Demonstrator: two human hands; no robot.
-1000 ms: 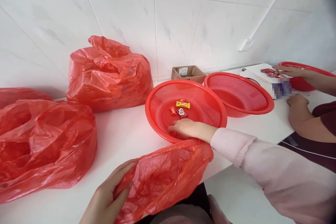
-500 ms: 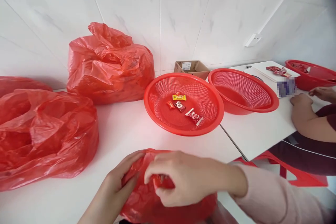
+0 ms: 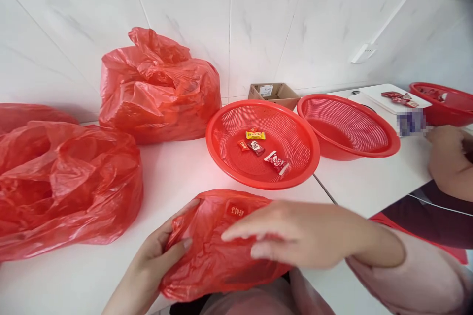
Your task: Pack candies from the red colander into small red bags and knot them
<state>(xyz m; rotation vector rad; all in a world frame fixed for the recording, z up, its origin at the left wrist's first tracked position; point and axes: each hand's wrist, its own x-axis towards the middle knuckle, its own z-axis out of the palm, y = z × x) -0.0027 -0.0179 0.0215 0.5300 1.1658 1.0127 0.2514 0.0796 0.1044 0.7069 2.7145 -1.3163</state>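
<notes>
My left hand (image 3: 150, 263) grips the left edge of a red plastic bag (image 3: 210, 261) at the table's front, its thumb on top. Over the bag's right side hovers my right hand (image 3: 295, 234), somewhat blurred, fingers stretched and thumb apart, with nothing visible in it. A small red packet with yellow lettering (image 3: 235, 210) shows at the bag's far side, beyond my right fingers. Just behind the bag, a red mesh basket (image 3: 221, 165) holds several wrapped sweets, among them a yellow-wrapped one (image 3: 255, 135) and a red-and-white one (image 3: 276, 162).
Two bulky red bags, one at the left (image 3: 74, 192) and one against the wall (image 3: 158, 93), stand on the table. A second basket (image 3: 347, 150), a cardboard box (image 3: 275, 92) and a white board with sweets (image 3: 388, 91) are to the right. A co-worker's arm (image 3: 451, 162) reaches in there.
My right hand has moved right and opened from a pinch on something small and red. The red packet with lettering now shows in the bag. My left hand still holds the bag's edge.
</notes>
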